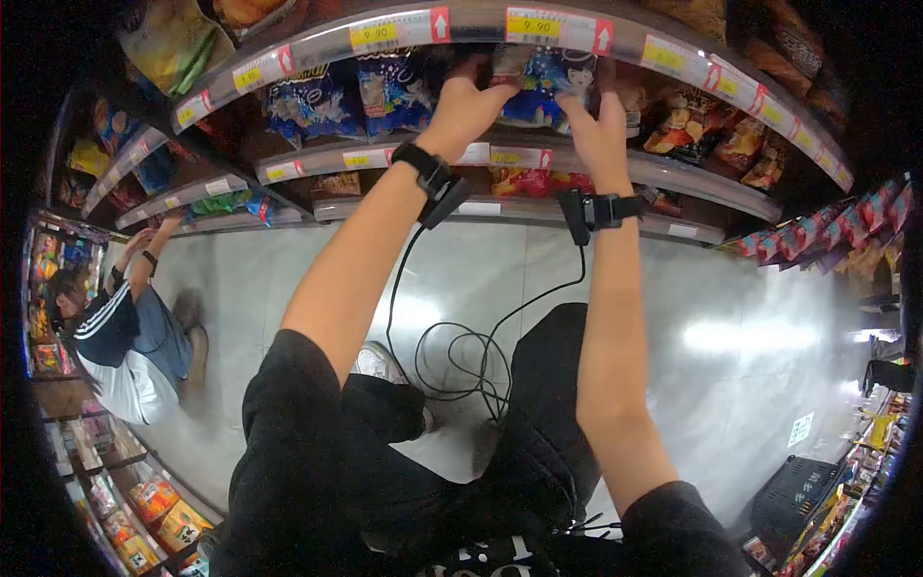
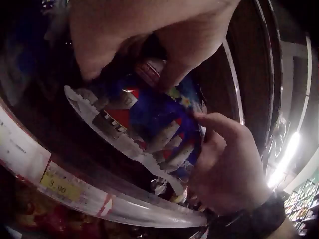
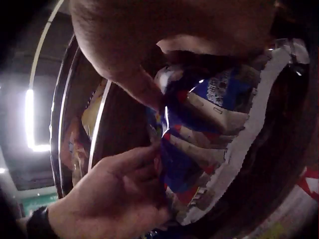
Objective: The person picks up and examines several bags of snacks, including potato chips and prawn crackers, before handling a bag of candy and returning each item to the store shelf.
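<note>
A blue snack bag (image 1: 536,94) with a pale crimped edge lies on the shelf between both hands. The left hand (image 1: 471,111) grips its left side, and the right hand (image 1: 598,135) grips its right side. In the left wrist view, the bag (image 2: 149,117) is below the left hand (image 2: 154,35), with the right hand (image 2: 232,164) at its far side. From the right wrist, the bag (image 3: 199,134) shows under the right hand (image 3: 174,40), the left hand (image 3: 117,191) against its side. Some fingertips are hidden behind the bag.
More blue bags (image 1: 312,104) stand left of the hands, and dark snack bags (image 1: 681,125) to the right. A shelf rail (image 1: 471,26) with price tags curves above; another (image 1: 423,159) runs below. A person (image 1: 125,337) crouches at the left. Cables (image 1: 461,361) hang below the wrists.
</note>
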Available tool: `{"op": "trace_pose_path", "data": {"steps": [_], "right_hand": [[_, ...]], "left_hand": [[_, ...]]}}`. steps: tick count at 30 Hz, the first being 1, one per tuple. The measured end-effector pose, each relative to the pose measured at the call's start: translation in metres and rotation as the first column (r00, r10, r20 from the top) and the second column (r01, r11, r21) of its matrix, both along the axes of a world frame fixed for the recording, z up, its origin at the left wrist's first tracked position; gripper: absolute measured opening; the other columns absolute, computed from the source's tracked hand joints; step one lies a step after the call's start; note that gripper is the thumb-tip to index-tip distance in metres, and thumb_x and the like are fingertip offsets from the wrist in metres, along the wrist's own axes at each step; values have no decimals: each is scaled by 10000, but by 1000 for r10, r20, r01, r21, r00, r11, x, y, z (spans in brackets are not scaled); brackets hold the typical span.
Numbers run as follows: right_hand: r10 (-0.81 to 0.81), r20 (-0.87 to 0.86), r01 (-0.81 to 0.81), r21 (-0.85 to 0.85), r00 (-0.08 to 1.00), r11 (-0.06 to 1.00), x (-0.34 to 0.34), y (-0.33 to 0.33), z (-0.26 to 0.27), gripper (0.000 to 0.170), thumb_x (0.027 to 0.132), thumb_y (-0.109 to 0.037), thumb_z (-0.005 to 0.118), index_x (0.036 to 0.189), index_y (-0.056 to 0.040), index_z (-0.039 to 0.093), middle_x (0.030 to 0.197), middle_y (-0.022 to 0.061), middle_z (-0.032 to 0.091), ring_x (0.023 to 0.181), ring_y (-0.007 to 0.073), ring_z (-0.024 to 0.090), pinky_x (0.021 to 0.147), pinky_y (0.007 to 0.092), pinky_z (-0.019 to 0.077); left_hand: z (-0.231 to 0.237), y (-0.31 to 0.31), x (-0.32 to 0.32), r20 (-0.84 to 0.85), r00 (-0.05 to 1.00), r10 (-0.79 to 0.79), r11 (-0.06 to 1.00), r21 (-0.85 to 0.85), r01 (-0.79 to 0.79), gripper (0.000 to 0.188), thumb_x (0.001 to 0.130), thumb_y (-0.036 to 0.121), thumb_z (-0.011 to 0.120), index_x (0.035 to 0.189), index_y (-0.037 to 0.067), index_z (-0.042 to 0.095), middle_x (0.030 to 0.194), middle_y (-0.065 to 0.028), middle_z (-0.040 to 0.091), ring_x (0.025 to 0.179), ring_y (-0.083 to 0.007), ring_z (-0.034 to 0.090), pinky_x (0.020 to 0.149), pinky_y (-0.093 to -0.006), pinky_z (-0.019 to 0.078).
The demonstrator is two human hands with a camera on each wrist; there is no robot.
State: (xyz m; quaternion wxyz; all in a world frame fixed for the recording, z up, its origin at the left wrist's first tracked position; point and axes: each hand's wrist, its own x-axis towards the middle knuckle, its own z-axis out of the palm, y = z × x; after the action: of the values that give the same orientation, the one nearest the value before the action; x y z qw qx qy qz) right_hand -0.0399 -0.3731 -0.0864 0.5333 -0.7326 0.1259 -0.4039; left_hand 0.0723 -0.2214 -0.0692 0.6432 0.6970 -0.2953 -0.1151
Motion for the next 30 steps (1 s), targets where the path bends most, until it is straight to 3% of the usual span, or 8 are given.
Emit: {"op": "trace_pose_path", "data": {"steps": [4, 9, 13, 17, 19, 21, 24, 30], "right_hand": [[-102, -162, 71, -185, 981, 980, 8, -8, -11, 338, 809, -212, 731, 923, 92, 641, 813, 206, 673, 773, 296, 640, 768, 418, 503], [-194, -24, 175, -336, 981, 925, 7, -7, -47, 400, 810, -159, 715, 1131, 57, 616, 1128, 259, 659, 1058, 412, 622, 938, 443, 468], [-343, -12, 332, -225, 939, 916, -11, 5, -44, 396, 819, -133, 712, 1156, 45, 605, 1110, 209, 664, 993, 273, 648, 852, 364, 507], [349, -496, -349, 96, 795, 932, -23, -1, -47, 356, 847, -196, 728, 1122, 10, 636, 1014, 170, 695, 903, 232, 662, 787, 342, 521], [559, -641, -576, 214, 526, 789, -20, 9, -65, 346, 856, -231, 736, 1107, -9, 652, 999, 177, 711, 908, 274, 681, 793, 369, 527], [427, -644, -664, -170, 634, 728, -13, 8, -141, 387, 854, -249, 733, 1128, 11, 648, 1043, 233, 704, 1003, 334, 680, 841, 408, 525], [24, -850, -421, -236, 526, 876, -2, 19, -146, 562, 846, -414, 703, 1193, 23, 637, 1116, 279, 669, 1094, 411, 634, 921, 435, 498], [-167, -951, -392, -263, 261, 882, 33, -35, -234, 632, 923, -532, 527, 1271, -11, 614, 1266, 258, 615, 1206, 433, 558, 1030, 439, 427]], "left_hand": [[-25, -9, 8, 271, 952, 142, 990, -31, -139, 390, 841, 226, 735, 1140, 2, 625, 1044, -209, 694, 943, -341, 672, 833, -388, 510], [-69, -11, 24, 392, 901, 187, 980, -8, -200, 473, 858, 271, 708, 1234, 7, 598, 975, -173, 707, 857, -273, 658, 802, -370, 500], [-47, -5, 4, 477, 829, 293, 956, -159, -247, 352, 865, 219, 684, 1127, -10, 632, 991, -207, 695, 914, -338, 668, 828, -412, 510], [-42, 4, -18, 576, 764, 291, 930, -357, -85, 176, 846, 111, 661, 999, 23, 660, 915, -145, 684, 852, -267, 672, 740, -362, 523], [-45, 29, -32, 476, 874, -99, 983, -89, 160, 110, 838, 127, 645, 905, 40, 653, 852, -128, 683, 759, -285, 667, 679, -360, 517], [-79, 47, -36, 546, 801, -246, 969, 153, 194, 117, 829, 157, 638, 846, 42, 632, 811, -120, 677, 705, -298, 649, 650, -379, 509], [-141, 89, -35, 456, 750, -480, 848, 460, 264, 169, 808, 210, 632, 780, 46, 602, 786, -128, 669, 702, -322, 633, 647, -422, 500], [-244, 183, -1, 80, 910, -406, 670, 704, 237, 184, 798, 227, 650, 849, 51, 662, 852, -137, 697, 861, -333, 663, 768, -416, 521]]}}
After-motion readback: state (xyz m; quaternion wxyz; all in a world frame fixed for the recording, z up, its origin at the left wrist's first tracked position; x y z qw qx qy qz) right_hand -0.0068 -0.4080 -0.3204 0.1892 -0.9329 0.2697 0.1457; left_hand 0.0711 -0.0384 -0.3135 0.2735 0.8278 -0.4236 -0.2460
